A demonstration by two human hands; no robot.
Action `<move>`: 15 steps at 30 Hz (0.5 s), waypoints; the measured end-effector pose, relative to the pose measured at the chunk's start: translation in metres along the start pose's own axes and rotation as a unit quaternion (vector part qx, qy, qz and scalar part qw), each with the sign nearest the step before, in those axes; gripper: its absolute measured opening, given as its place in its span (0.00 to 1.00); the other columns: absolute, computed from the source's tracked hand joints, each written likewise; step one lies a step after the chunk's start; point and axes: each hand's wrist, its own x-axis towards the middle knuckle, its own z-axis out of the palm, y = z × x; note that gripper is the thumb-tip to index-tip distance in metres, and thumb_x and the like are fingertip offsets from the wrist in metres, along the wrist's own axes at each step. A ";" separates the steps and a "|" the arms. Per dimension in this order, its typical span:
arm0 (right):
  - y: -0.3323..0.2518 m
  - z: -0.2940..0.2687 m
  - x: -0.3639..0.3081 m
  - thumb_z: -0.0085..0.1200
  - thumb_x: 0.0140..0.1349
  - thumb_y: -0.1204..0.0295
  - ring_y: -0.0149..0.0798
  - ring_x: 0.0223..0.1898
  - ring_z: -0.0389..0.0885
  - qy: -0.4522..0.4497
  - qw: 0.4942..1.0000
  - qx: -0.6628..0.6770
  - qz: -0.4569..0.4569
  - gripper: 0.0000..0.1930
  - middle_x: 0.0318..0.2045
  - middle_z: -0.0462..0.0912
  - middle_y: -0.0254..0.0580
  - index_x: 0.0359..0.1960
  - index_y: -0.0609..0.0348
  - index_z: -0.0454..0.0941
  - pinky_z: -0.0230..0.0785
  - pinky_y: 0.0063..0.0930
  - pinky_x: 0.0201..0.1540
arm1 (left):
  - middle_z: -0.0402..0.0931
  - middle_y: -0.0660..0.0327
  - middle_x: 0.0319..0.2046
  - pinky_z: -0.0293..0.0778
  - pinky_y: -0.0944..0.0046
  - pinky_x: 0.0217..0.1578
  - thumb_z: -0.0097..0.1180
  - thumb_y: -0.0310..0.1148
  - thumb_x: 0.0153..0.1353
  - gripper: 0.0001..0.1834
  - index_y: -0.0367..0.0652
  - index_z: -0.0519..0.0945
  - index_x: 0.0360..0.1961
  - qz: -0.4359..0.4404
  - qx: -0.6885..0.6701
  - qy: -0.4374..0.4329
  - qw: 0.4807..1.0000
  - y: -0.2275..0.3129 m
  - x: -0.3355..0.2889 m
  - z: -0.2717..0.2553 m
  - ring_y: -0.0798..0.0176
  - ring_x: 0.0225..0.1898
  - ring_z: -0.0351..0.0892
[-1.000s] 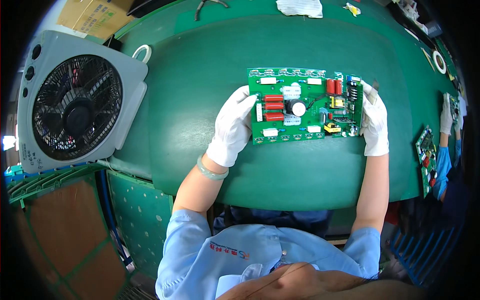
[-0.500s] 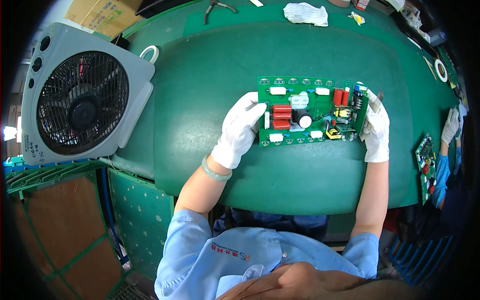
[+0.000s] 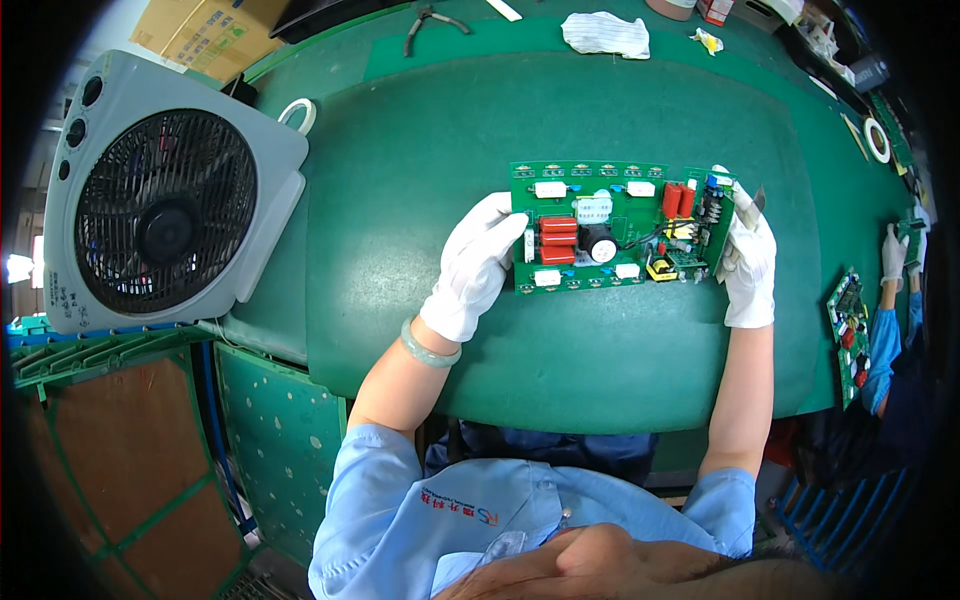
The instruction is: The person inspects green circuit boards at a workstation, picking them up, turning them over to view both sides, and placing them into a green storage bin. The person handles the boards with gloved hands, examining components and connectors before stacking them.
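A green circuit board (image 3: pixel 625 215) is held up over the green work mat, its component side showing. It carries red block capacitors, a round black part, white blocks and a smaller upright board at its right end. My left hand (image 3: pixel 473 265), in a white glove, grips the board's left edge with the thumb on the front. Closed on the right end is my right hand (image 3: pixel 750 260), gloved too. A thin dark pointed piece (image 3: pixel 760 198) sticks out beside its fingers; most of it is hidden.
A grey box fan (image 3: pixel 165 215) stands at the left beside a tape roll (image 3: pixel 298 116). Pliers (image 3: pixel 432 27) and a striped cloth (image 3: pixel 606 36) lie at the back. At far right, a co-worker's gloved hand (image 3: pixel 894 255) is near another populated board (image 3: pixel 849 338).
The board has tipped slightly, its top edge coming a little lower in view. Both hands keep their hold. At far right, the co-worker's hand has shifted, and a green board now shows beside it.
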 end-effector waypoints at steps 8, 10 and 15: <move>-0.007 0.004 -0.003 0.59 0.61 0.64 0.13 0.17 0.58 0.015 1.000 0.000 -0.010 0.28 0.40 0.79 0.30 0.60 0.66 0.70 0.46 0.09 0.16 | 0.76 0.57 0.46 0.77 0.63 0.46 0.49 0.30 0.67 0.15 0.34 0.72 0.52 -0.007 -0.012 0.023 1.000 0.000 0.002 -0.002 0.64 0.47 0.78; -0.004 0.000 -0.002 0.58 0.61 0.65 0.13 0.17 0.58 0.013 1.000 0.001 -0.014 0.28 0.43 0.79 0.32 0.61 0.66 0.70 0.46 0.10 0.16 | 0.76 0.57 0.46 0.76 0.63 0.47 0.49 0.30 0.67 0.15 0.34 0.72 0.52 -0.002 -0.013 0.014 1.000 0.000 0.001 -0.004 0.64 0.47 0.78; -0.006 0.002 -0.003 0.58 0.61 0.66 0.13 0.17 0.58 0.021 1.000 -0.008 -0.016 0.27 0.42 0.79 0.31 0.61 0.66 0.70 0.46 0.10 0.16 | 0.76 0.56 0.47 0.76 0.62 0.49 0.49 0.30 0.66 0.15 0.34 0.72 0.52 0.012 -0.011 0.021 1.000 0.001 0.001 -0.003 0.63 0.49 0.77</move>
